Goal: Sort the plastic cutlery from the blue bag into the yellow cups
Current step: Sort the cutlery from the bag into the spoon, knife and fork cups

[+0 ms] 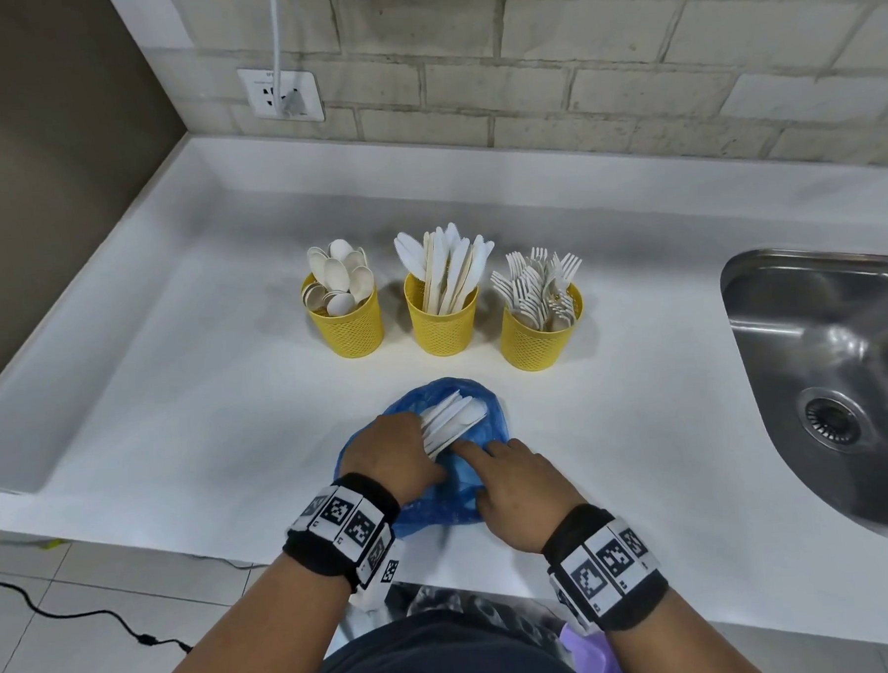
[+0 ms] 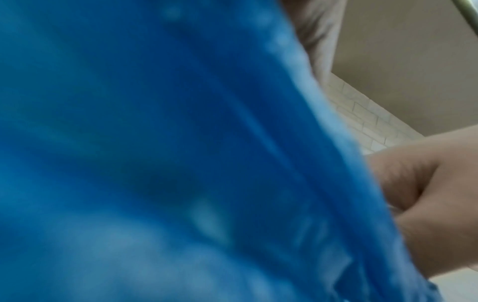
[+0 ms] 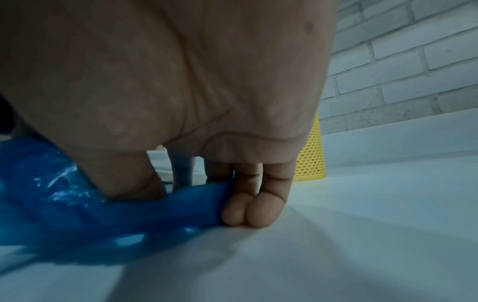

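The crumpled blue bag [image 1: 480, 427] lies on the white counter [image 1: 177, 381] near its front edge. My left hand [image 1: 394, 449] grips a bundle of several white cutlery pieces [image 1: 454, 418] over the bag's mouth. My right hand [image 1: 511, 479] presses the bag down with straight fingers, the index finger pointing at the bundle. In the right wrist view the fingertips [image 3: 254, 214] touch the counter beside the bag [image 3: 77, 214]. The blurred bag [image 2: 155, 143] fills the left wrist view. Behind stand three yellow cups: spoons [image 1: 349, 326], knives [image 1: 443, 321], forks [image 1: 537, 339].
A steel sink [image 1: 834, 367] is set into the counter at the right. The brick wall [image 1: 572, 72] with a socket [image 1: 281, 93] and a plugged-in cable runs behind the counter. A raised ledge borders the counter's left side.
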`<move>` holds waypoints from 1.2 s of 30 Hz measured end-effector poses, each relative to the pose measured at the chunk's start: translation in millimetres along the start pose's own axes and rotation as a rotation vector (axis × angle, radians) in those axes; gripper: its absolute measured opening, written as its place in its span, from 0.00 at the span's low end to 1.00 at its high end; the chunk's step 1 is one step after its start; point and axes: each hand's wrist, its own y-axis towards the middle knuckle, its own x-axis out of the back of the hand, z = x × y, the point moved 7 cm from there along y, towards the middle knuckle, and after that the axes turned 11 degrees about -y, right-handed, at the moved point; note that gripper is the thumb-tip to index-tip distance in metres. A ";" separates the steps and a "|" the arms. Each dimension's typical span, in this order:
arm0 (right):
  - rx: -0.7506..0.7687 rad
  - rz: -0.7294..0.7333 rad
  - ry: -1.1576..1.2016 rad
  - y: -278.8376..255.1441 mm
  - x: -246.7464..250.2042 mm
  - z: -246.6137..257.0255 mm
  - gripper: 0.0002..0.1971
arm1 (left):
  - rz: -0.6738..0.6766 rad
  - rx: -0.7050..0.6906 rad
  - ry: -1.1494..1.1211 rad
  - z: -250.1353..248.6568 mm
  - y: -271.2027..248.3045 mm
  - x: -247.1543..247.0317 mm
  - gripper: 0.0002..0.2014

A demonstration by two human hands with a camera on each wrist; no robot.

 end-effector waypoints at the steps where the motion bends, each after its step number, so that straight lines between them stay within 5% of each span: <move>1: -0.003 0.000 0.019 -0.5 -0.3 -0.9 0.33 | 0.002 0.003 0.012 -0.2 0.0 -0.1 0.15; 8: -0.112 -0.008 0.093 -1.1 2.0 -16.5 0.28 | 0.026 -0.022 0.009 0.0 -3.8 2.2 0.19; 15: -0.150 -0.032 0.311 -0.6 12.2 -24.1 0.12 | 0.121 -0.147 -0.200 -6.8 -10.6 5.0 0.14; 23: -0.364 -0.114 1.010 -0.8 25.2 -38.9 0.03 | 0.107 -0.199 -0.289 -17.3 -13.4 9.1 0.13; 26: -0.401 -0.125 1.252 -0.6 25.8 -40.5 0.06 | 0.100 -0.197 -0.314 -19.1 -12.3 8.3 0.12; 36: -0.398 -0.106 1.354 3.9 23.0 -41.8 0.09 | 0.115 -0.221 -0.324 -25.6 -6.7 -1.1 0.22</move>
